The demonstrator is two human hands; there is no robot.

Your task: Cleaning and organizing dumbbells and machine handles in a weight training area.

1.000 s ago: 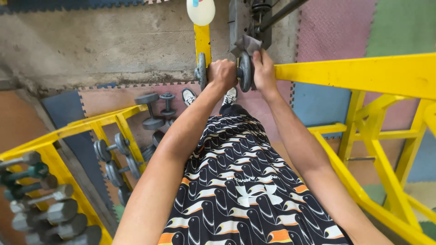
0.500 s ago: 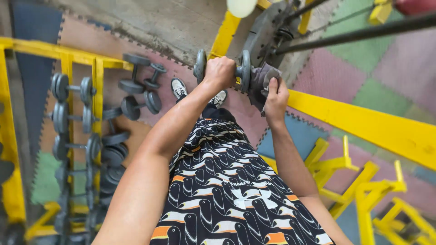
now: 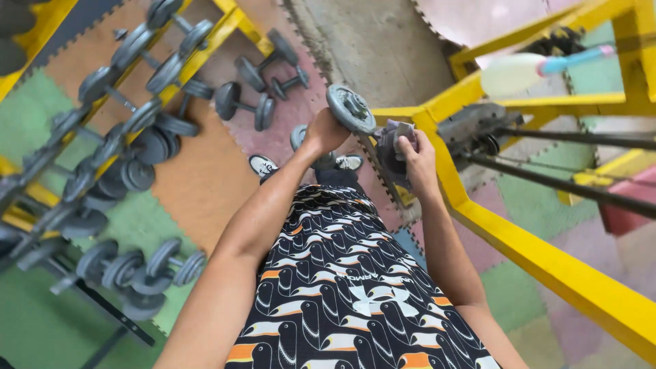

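Note:
My left hand grips the handle of a small grey dumbbell, tilted so one plate points up and right and the other down and left. My right hand holds a crumpled grey cloth just right of the upper plate. Both hands are raised in front of my chest, above my black patterned shirt.
A yellow rack runs along the right, with weight plates on dark bars and a white bottle above. Another yellow rack with several dumbbells stands at left. Loose dumbbells lie on the coloured foam floor mats.
The view has swung to the left and rotated. The dumbbell has tilted from level to slanted, and my right hand with the cloth has stayed beside its upper plate.

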